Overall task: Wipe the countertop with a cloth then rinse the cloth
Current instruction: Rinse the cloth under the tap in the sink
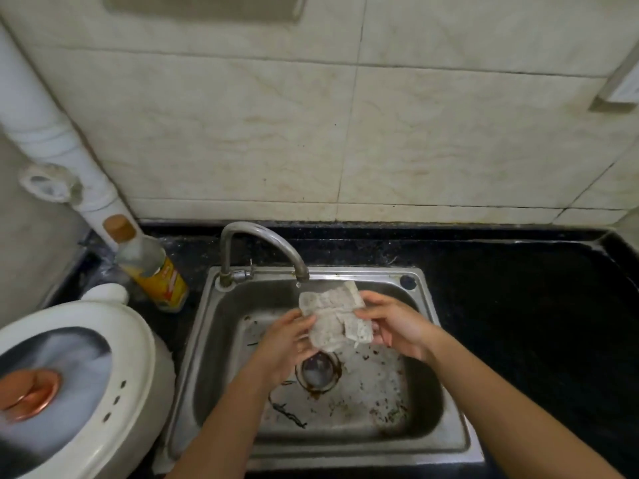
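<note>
Head view: both bare forearms reach in from the bottom edge and meet over the steel sink [359,454], above its basin. The left forearm rises steeply from below the sink's front rim; the right one crosses the sink's right front corner on a slant.

The left hand [288,342] is over the middle of the sink, just above the drain [318,369], back of the hand towards the camera, fingers curled onto the lower left part of the cloth [332,312]. The right hand [392,326] is towards the sink's right side, with thumb and fingers closed on the cloth's right edge. Neither hand is spread open; both grip the cloth.

The cloth is pale, speckled and crumpled, held between the two hands clear of the sink floor, its upper edge just under the spout of the curved faucet [262,242] at the sink's back rim. Dark specks and smears lie on the sink floor.

The black counter [525,305] surrounds the sink. Left of the sink stand a yellow-labelled bottle [155,271] and a white appliance lid [93,382].
</note>
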Demonstrator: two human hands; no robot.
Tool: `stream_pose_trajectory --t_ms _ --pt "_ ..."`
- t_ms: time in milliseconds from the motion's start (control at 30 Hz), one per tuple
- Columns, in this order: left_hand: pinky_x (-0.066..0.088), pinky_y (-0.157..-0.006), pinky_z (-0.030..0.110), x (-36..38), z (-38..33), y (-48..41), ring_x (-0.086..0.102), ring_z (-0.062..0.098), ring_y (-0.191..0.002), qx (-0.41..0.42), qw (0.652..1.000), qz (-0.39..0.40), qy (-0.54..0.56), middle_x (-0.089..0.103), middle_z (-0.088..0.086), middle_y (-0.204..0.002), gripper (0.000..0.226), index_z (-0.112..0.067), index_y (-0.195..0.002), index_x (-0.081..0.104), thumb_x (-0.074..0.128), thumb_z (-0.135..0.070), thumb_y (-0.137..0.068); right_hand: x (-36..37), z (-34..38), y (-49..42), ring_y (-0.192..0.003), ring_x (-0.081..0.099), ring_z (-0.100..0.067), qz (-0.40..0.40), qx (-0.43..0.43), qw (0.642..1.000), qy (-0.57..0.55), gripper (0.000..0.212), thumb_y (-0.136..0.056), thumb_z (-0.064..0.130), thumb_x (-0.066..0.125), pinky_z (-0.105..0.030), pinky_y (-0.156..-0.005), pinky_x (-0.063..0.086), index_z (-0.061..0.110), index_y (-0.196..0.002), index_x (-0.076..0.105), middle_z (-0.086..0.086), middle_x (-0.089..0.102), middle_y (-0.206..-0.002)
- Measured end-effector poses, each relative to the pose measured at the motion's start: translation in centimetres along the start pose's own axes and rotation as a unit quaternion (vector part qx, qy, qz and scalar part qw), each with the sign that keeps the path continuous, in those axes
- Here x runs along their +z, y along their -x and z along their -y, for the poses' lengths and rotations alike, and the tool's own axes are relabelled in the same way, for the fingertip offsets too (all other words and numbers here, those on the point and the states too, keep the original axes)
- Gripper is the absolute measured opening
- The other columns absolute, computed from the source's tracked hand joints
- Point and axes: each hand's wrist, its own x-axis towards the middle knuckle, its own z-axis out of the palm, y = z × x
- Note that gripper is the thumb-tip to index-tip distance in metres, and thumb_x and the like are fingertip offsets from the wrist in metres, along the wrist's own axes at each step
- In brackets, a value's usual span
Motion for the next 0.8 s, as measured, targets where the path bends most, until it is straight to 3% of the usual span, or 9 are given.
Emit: stream_pose_trajectory --t_ms 100,233,367,433,467,533,600,700,800 --pt "0.053 -0.056 0.027 0.6 -0.6 1.3 0.069 0.02 -0.075 0.063 0.997 -0.022 -0.029 0.07 0.01 -0.093 0.017 -0.012 -0.105 0.062 0.057 -0.004 -0.09 -0.9 0.2 0.7 -0.103 0.064 -0.03 0.036 -0.005 0.999 -0.003 0.031 -0.091 0.001 0.054 -0.044 -0.089 0.053 0.01 -0.12 0.062 -0.014 0.067 -0.112" --pt "0.047 -0.046 0.02 1.4 -1.2 2.4 0.063 0.01 -0.055 0.112 0.992 -0.027 -0.059 0.067 0.004 -0.069 0.018 -0.006 -0.088 0.062 0.049 0.005 -0.091 -1.0 1.4 1.2 -0.082 0.068 -0.025 0.043 -0.004 0.999 -0.003 0.027 -0.091 -0.005 0.044 -0.038 -0.068 0.058 0.009 -0.092 0.066 -0.015 0.068 -0.091" --pt "0.054 -0.069 0.033 1.9 -2.8 3.3 0.064 0.027 -0.081 0.126 0.985 -0.015 -0.117 0.069 0.016 -0.085 0.029 -0.004 -0.078 0.069 0.045 0.007 -0.088 -1.4 2.9 1.3 -0.08 0.067 -0.028 0.04 -0.012 0.999 0.015 0.027 -0.087 0.011 0.039 -0.041 -0.07 0.057 0.006 -0.08 0.065 -0.017 0.068 -0.09" --pt "0.053 -0.079 0.042 2.1 -3.8 3.5 0.064 0.031 -0.087 0.131 0.985 0.004 -0.114 0.068 0.02 -0.091 0.028 -0.002 -0.081 0.068 0.042 0.002 -0.088 -1.2 3.8 1.7 -0.082 0.066 -0.023 0.037 -0.052 0.992 0.111 0.018 -0.089 0.012 0.051 -0.036 -0.071 0.055 0.009 -0.08 0.066 -0.012 0.068 -0.091" --pt "0.055 -0.079 0.043 2.2 -4.2 3.5 0.066 0.03 -0.086 0.13 0.985 0.014 -0.112 0.068 0.019 -0.091 0.023 -0.002 -0.084 0.066 0.043 -0.001 -0.089 -1.0 4.1 1.9 -0.081 0.063 -0.022 0.026 -0.082 0.979 0.183 0.007 -0.086 0.008 0.06 -0.032 -0.069 0.054 0.011 -0.083 0.065 -0.009 0.067 -0.091" --pt "0.054 -0.071 0.039 2.3 -4.7 3.4 0.067 0.026 -0.082 0.14 0.982 0.022 -0.124 0.067 0.014 -0.089 0.005 -0.006 -0.09 0.059 0.054 -0.004 -0.088 -0.6 5.0 2.1 -0.079 0.06 -0.022 -0.009 -0.144 0.94 0.308 0.023 -0.076 0.0 0.073 -0.034 -0.067 0.053 0.014 -0.092 0.062 -0.009 0.063 -0.09" --pt "0.054 -0.071 0.036 2.3 -5.0 3.1 0.067 0.024 -0.086 0.131 0.979 0.032 -0.15 0.066 0.01 -0.095 0.023 -0.007 -0.101 0.055 0.068 -0.007 -0.082 -0.1 6.0 2.2 -0.079 0.062 -0.023 -0.024 -0.192 0.917 0.348 0.043 -0.069 -0.003 0.077 -0.038 -0.072 0.053 0.016 -0.104 0.061 -0.007 0.062 -0.088" --pt "0.053 -0.08 0.035 2.3 -5.5 2.8 0.065 0.025 -0.099 0.089 0.961 0.088 -0.245 0.064 0.006 -0.113 0.053 -0.022 -0.118 0.057 0.08 -0.023 -0.07 0.7 7.3 2.6 -0.079 0.065 -0.011 0.016 -0.245 0.893 0.377 0.034 -0.07 0.0 0.078 -0.024 -0.071 0.054 0.016 -0.098 0.067 -0.001 0.067 -0.088" --pt "0.046 -0.08 0.032 3.0 -5.6 2.9 0.057 0.02 -0.094 0.042 0.94 0.134 -0.312 0.063 0.004 -0.106 0.044 -0.021 -0.108 0.066 0.077 -0.037 -0.068 1.7 8.1 2.9 -0.082 0.063 -0.01 0.013 -0.29 0.855 0.429 0.023 -0.074 0.004 0.077 -0.028 -0.075 0.054 0.02 -0.088 0.068 0.002 0.066 -0.09"
